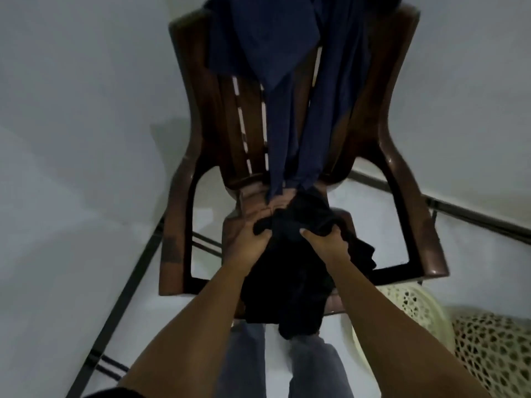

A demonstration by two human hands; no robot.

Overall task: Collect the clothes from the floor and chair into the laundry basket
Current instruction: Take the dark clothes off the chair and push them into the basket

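Black garment [290, 271], bunched, sits on the seat of the brown plastic chair [198, 116]. I have both hands clamped on its far edge: left hand [253, 239] fingers curled into the cloth, right hand [327, 242] likewise, just beside it. Navy cloth [290, 81] hangs down the chair back, lower end touching the black bundle. Cream lattice laundry basket [488, 354] stands near right on the floor.
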